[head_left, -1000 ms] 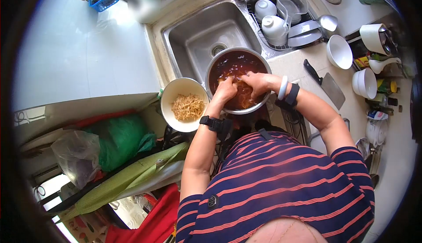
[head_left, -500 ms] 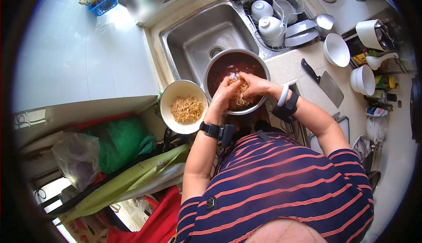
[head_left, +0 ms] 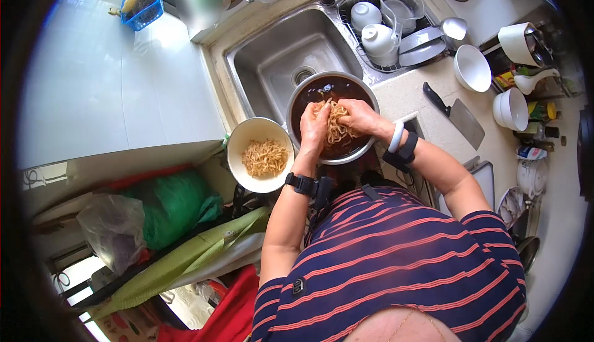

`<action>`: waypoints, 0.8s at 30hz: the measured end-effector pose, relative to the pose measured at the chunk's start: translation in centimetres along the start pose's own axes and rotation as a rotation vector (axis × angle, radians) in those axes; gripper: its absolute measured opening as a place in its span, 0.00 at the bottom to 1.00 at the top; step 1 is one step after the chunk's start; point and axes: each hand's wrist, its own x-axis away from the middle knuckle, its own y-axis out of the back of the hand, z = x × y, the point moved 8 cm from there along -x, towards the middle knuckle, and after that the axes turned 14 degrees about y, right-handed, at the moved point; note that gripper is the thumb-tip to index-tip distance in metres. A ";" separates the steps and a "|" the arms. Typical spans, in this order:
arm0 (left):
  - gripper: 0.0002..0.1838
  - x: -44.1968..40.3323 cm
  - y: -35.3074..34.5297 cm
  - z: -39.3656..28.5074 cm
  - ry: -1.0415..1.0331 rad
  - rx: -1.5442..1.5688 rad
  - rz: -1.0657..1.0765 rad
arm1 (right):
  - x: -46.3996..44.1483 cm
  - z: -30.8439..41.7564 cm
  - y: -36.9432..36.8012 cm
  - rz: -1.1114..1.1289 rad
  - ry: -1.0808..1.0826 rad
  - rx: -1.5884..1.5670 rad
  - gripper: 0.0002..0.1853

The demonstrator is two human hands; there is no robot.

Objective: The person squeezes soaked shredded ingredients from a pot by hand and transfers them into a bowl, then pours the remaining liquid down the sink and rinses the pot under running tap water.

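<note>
Both hands hold a clump of thin, light-brown shredded strips (head_left: 336, 133), which look like pickled vegetable, over a metal bowl (head_left: 374, 103) of dark reddish-brown liquid (head_left: 322, 89). My left hand (head_left: 314, 124) closes round the clump's left side. On the right side, my right hand (head_left: 360, 118) grips it with curled fingers. Some strips hang below the hands towards the liquid. Left of the metal bowl, a cream bowl (head_left: 236, 164) contains a heap of similar strips (head_left: 265, 157).
The metal bowl sits at the near edge of a steel sink (head_left: 260, 63). Behind right, a dish rack (head_left: 354, 29) holds white crockery. A cleaver (head_left: 464, 122) lies on the right counter near white bowls (head_left: 473, 69). A blue basket (head_left: 143, 12) stands far left.
The clump sits higher and more in view, with strips hanging loose. My left hand has turned more upright, and the view has shifted slightly.
</note>
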 end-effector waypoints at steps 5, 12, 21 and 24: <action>0.11 0.6 0.4 -1.3 -0.071 -0.242 -0.168 | 0.1 1.3 -0.6 -0.034 0.146 0.228 0.06; 0.15 1.3 0.2 -1.8 -0.177 -0.582 -0.238 | -0.2 0.6 -1.2 0.047 0.169 0.272 0.15; 0.21 4.9 -0.8 -7.3 -0.311 -0.928 -0.302 | -1.0 5.5 1.7 0.151 0.213 0.467 0.14; 0.17 3.3 -1.2 -7.3 -0.432 -0.906 -0.343 | -2.5 4.1 1.2 0.090 0.231 0.511 0.17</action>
